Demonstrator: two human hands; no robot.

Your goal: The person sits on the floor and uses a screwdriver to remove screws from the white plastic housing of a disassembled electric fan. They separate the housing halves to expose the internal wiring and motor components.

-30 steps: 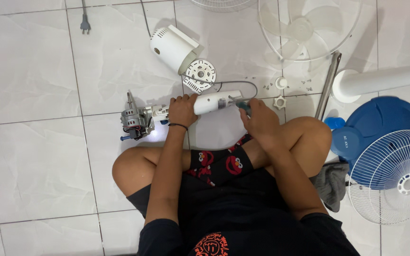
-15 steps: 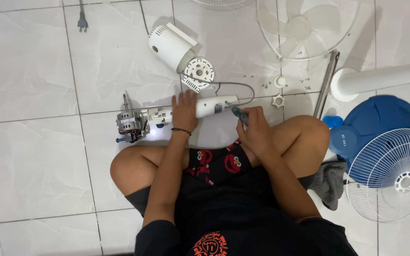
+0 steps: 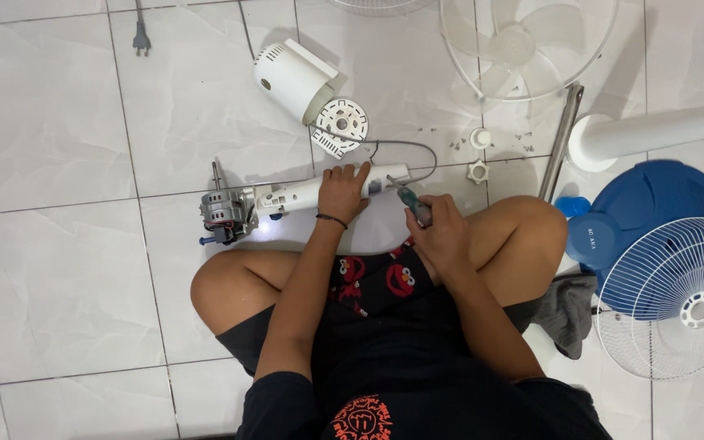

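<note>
White plastic fills the left hand (image 3: 342, 189), whose fingers curl down over the fan neck housing (image 3: 319, 192) lying flat on the tiled floor (image 3: 59, 269) just ahead of the crossed legs. The right hand (image 3: 443, 236) is clenched around the handle of a screwdriver (image 3: 411, 201), its shaft angled up and left so that the tip sits at the right end of the housing. At the housing's left end the bare fan motor (image 3: 223, 216) is attached, copper windings showing and its shaft pointing away from the person. A grey cable (image 3: 417, 147) loops from the housing's right end back toward a round white vented disc (image 3: 341, 124), which leans against the white motor cover (image 3: 293, 77) farther out. To the right of the hands, two small white plastic nuts (image 3: 479, 155) rest on the tiles near a metal pole (image 3: 562, 138). Beyond that lie a clear fan blade (image 3: 523, 45) inside a wire guard, a white stand tube (image 3: 662, 130), a blue round fan base (image 3: 653, 220), another white wire guard (image 3: 678, 301) and a grey cloth (image 3: 568, 310). A plug (image 3: 141, 37) lies at the far left.
</note>
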